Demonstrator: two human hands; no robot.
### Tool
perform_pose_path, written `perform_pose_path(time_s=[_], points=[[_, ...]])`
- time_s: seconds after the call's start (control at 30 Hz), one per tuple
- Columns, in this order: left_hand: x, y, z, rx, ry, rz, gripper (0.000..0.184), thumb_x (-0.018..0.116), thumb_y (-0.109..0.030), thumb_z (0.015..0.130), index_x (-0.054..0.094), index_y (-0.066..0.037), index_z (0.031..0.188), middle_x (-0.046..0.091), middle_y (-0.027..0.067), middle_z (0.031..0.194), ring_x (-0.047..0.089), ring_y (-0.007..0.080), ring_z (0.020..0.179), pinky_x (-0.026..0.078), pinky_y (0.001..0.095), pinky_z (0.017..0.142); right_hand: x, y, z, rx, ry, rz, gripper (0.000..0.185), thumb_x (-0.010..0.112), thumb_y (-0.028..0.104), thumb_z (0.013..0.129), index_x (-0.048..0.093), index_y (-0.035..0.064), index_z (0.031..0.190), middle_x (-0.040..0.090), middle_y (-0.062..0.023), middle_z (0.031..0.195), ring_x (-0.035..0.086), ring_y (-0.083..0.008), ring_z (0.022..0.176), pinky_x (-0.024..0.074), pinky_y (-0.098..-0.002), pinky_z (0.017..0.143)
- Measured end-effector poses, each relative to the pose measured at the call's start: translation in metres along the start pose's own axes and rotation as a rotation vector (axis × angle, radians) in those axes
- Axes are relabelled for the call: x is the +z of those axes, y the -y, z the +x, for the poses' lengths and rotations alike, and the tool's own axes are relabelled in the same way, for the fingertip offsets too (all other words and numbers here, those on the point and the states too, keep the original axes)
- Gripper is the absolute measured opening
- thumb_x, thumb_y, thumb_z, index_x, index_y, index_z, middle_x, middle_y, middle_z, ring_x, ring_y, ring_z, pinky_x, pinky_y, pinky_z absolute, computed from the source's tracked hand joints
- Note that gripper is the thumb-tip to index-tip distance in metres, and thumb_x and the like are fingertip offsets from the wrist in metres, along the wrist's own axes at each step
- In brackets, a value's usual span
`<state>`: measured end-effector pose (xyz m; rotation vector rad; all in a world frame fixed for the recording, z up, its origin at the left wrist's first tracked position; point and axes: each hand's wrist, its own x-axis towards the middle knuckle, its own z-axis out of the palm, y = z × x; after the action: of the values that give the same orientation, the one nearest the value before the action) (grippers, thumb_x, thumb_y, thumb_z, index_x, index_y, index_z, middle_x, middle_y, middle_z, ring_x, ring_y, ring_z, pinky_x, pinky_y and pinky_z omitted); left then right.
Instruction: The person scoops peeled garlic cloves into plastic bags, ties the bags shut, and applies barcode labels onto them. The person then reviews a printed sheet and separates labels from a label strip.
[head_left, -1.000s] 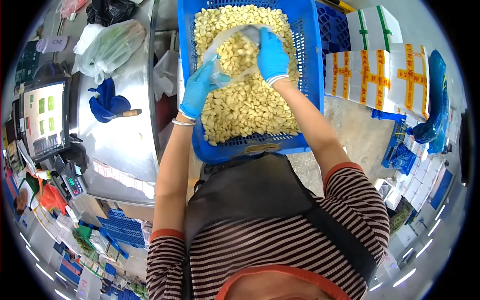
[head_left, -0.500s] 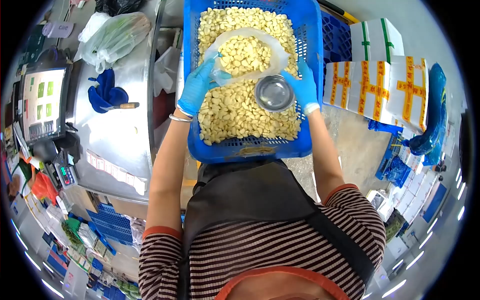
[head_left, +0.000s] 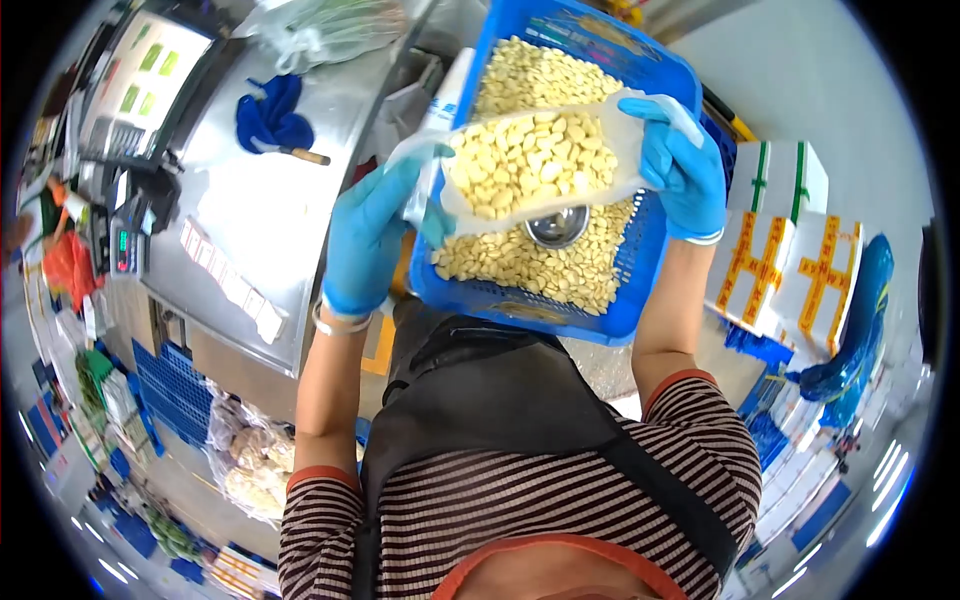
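Translucent plastic forms the bag (head_left: 628, 150) stretched between your hands above the blue crate (head_left: 488, 297), holding what look like peeled garlic cloves (head_left: 540, 160), though the view is too coarse to be sure. Your gloved left hand (head_left: 368, 235) has its grip pinching the bag's left edge; your gloved right hand (head_left: 685, 175) pinches the opposite edge, film gathered at its fingers. Under the bag, loose pale pieces (head_left: 590, 272) of the same sort cover much of the crate, and a metal bowl (head_left: 558, 232) rests among them, partly hidden by the bag. On your left, a steel surface (head_left: 225, 205) carries a blue cloth (head_left: 272, 118) with a wooden handle (head_left: 311, 156) touching it; taped white boxes (head_left: 795, 262) stand on your right.
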<state>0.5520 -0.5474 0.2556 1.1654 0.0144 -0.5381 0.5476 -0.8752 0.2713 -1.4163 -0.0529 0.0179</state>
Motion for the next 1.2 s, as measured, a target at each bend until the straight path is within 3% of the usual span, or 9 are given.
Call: perform_pose_path(time_s=[0.07, 0.13, 0.3, 0.43, 0.67, 0.8, 1.0, 1.13, 1.2], points=[[0.004, -0.025, -0.057, -0.074, -0.077, 0.079, 0.037, 0.055, -0.023, 0.1, 0.063, 0.009, 0.117, 0.069, 0.012, 0.074, 0.066, 0.0186, 0.063, 0.054, 0.029, 0.066, 0.037, 0.005, 0.006, -0.011, 0.083, 0.123, 0.04, 0.049, 0.022, 0.098, 0.061, -0.0062, 0.124, 0.036, 0.0084, 0.063, 0.028, 0.0004, 0.051, 0.0199, -0.0182, 0.047], [0.005, -0.054, -0.113, -0.145, 0.174, 0.124, 0.034, 0.057, -0.021, 0.099, 0.066, 0.01, 0.11, 0.068, 0.0127, 0.07, 0.067, 0.02, 0.062, 0.055, 0.0306, 0.064, 0.102, -0.004, 0.011, 0.129, 0.097, 0.011, 0.041, 0.049, 0.024, 0.098, 0.061, -0.0055, 0.123, 0.039, 0.0082, 0.064, 0.03, 0.0005, 0.051, 0.0215, -0.0174, 0.047], [-0.116, -0.058, -0.268, 0.212, -0.452, 0.089, 0.054, 0.056, -0.034, 0.099, 0.06, 0.018, 0.113, 0.061, 0.0129, 0.056, 0.058, 0.0191, 0.043, 0.055, 0.0328, 0.051, 0.24, -0.007, -0.026, 0.146, 0.452, 0.278, 0.056, 0.051, 0.028, 0.098, 0.049, -0.0219, 0.124, 0.039, 0.006, 0.053, 0.031, -0.0012, 0.042, 0.0248, -0.0196, 0.043], [-0.199, -0.041, -0.409, 0.268, -0.813, 0.078, 0.053, 0.052, -0.034, 0.1, 0.058, 0.016, 0.118, 0.057, 0.0099, 0.052, 0.055, 0.0173, 0.041, 0.052, 0.0302, 0.051, 0.41, -0.024, -0.081, 0.222, 0.663, 0.104, 0.042, 0.056, 0.02, 0.093, 0.062, -0.0119, 0.12, 0.058, 0.0006, 0.065, 0.045, -0.003, 0.051, 0.033, -0.0168, 0.048], [-0.309, 0.006, -0.585, 0.284, -1.188, -0.105, 0.037, 0.054, -0.022, 0.101, 0.062, 0.006, 0.124, 0.067, 0.0089, 0.081, 0.064, 0.0183, 0.063, 0.053, 0.0293, 0.063, 0.649, -0.094, -0.14, 0.444, 1.003, -0.103, 0.037, 0.049, 0.019, 0.099, 0.064, 0.0001, 0.127, 0.055, 0.0028, 0.07, 0.046, -0.0044, 0.061, 0.0406, -0.0187, 0.059], [-0.391, 0.057, -0.615, 0.242, -1.298, -0.191, 0.04, 0.051, -0.029, 0.103, 0.063, 0.002, 0.125, 0.067, 0.0052, 0.1, 0.065, 0.0123, 0.085, 0.054, 0.0263, 0.078, 0.745, -0.181, -0.158, 0.554, 1.019, -0.039, 0.033, 0.05, 0.021, 0.1, 0.069, 0.0011, 0.118, 0.057, 0.0004, 0.073, 0.051, -0.0072, 0.067, 0.0464, -0.0219, 0.072], [-0.52, 0.228, -0.595, 0.148, -1.377, -0.548, 0.034, 0.06, -0.023, 0.098, 0.066, 0.003, 0.12, 0.069, 0.0098, 0.109, 0.069, 0.0171, 0.088, 0.056, 0.0284, 0.077, 0.808, -0.386, -0.174, 0.573, 1.073, -0.401, 0.029, 0.054, 0.023, 0.096, 0.073, 0.0021, 0.103, 0.066, -0.0047, 0.076, 0.059, -0.0124, 0.072, 0.0492, -0.0273, 0.075], [-0.551, 0.265, -0.578, 0.195, -1.421, -0.556, 0.032, 0.061, -0.021, 0.097, 0.068, 0.004, 0.116, 0.069, 0.0104, 0.107, 0.069, 0.0178, 0.085, 0.056, 0.0281, 0.076, 0.83, -0.418, -0.181, 0.539, 1.022, -0.625, 0.03, 0.056, 0.026, 0.094, 0.073, 0.0034, 0.102, 0.068, -0.0081, 0.076, 0.061, -0.0145, 0.072, 0.0497, -0.0288, 0.075], [-0.548, 0.274, -0.578, 0.068, -1.488, -0.384, 0.035, 0.062, -0.026, 0.097, 0.068, 0.002, 0.116, 0.069, 0.0081, 0.107, 0.065, 0.0158, 0.09, 0.051, 0.0288, 0.082, 0.827, -0.421, -0.181, 0.402, 1.016, -0.795, 0.038, 0.061, 0.034, 0.092, 0.068, 0.003, 0.114, 0.071, -0.0148, 0.092, 0.067, -0.0258, 0.087, 0.0511, -0.0352, 0.083]])
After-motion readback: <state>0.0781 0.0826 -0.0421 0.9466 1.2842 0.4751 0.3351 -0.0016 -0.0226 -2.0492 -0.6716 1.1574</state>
